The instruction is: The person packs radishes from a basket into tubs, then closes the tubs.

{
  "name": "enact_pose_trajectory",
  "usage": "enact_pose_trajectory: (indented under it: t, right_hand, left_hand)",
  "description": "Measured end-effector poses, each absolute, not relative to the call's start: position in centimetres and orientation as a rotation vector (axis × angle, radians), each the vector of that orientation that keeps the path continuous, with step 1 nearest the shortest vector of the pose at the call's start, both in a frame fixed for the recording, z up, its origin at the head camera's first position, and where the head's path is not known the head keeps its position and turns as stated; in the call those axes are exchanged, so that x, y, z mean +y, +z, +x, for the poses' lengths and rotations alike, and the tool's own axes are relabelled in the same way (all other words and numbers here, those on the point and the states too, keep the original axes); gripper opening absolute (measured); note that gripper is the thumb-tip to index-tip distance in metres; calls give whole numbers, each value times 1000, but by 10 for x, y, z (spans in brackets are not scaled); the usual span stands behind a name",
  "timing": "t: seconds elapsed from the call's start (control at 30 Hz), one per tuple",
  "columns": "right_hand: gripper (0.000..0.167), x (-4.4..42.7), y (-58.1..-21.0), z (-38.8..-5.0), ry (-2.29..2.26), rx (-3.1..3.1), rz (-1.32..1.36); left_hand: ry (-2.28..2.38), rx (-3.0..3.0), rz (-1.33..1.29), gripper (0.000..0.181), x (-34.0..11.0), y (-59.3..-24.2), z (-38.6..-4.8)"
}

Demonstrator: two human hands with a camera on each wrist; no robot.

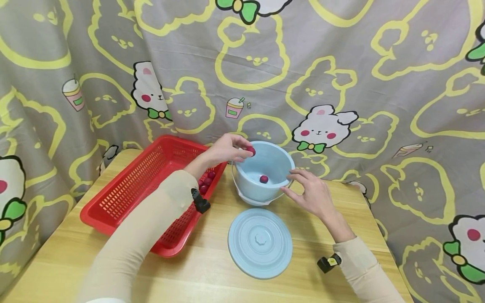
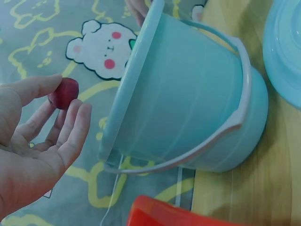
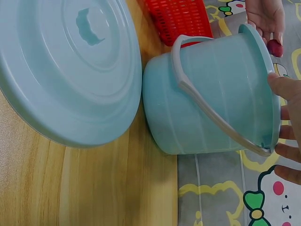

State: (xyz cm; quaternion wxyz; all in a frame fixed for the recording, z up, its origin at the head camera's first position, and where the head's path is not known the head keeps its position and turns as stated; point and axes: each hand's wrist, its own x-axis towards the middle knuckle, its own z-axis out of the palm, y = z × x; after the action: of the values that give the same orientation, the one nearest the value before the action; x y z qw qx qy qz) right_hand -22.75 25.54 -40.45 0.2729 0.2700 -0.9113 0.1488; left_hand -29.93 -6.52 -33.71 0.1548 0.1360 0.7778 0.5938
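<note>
Principal relation: fruit over bucket mouth. Pinched between thumb and fingertips of the left hand (image 1: 226, 149), a plum-like dark-red fruit (image 2: 63, 93), nearly round and so without a useful long axis. Located at the very tips of the grip, rightward of the hand and clear of the palm. Below, near but not touching, the left part of the mouth of a pale-blue bucket (image 2: 188, 94), upright, open at the top, vertical in axis. From held fruit to bucket interior, therefore, a line downward and slightly to the right. Deeper, on the bucket floor, a second fruit (image 1: 264, 179), loose and apart from both hands.

At the opposite side of the rim, the right hand (image 1: 312, 193), spread about the edge with loosely extended fingers and without fruit; farther from the held fruit than the left. Thumb contact with the rim visible in the right wrist view; contact of the remaining fingers uncertain at this angle. Slung low across the bucket's front, a whitish carrying handle (image 3: 185, 84).

Just before the bucket, flat on the wooden bench (image 1: 212, 261), a matching round lid (image 1: 260, 261), knob upward. To the left, a red slotted basket (image 1: 130, 193), with several more fruits (image 1: 207, 181) gathered against its right side, partly screened by the beige left sleeve (image 1: 163, 212). Beyond, a patterned grey curtain (image 1: 204, 54).
</note>
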Motion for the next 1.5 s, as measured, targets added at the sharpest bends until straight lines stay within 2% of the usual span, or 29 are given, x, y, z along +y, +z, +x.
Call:
enact_pose_trajectory:
  t: [0.6, 1.5]
  right_hand:
    - [40, 255, -405, -227, 414, -2452, 729]
    - [41, 255, -405, -228, 424, -2440, 735]
  left_hand:
    - [1690, 2227, 359, 28, -42, -353, -308]
    - [1476, 2318, 419, 27, -22, -356, -311]
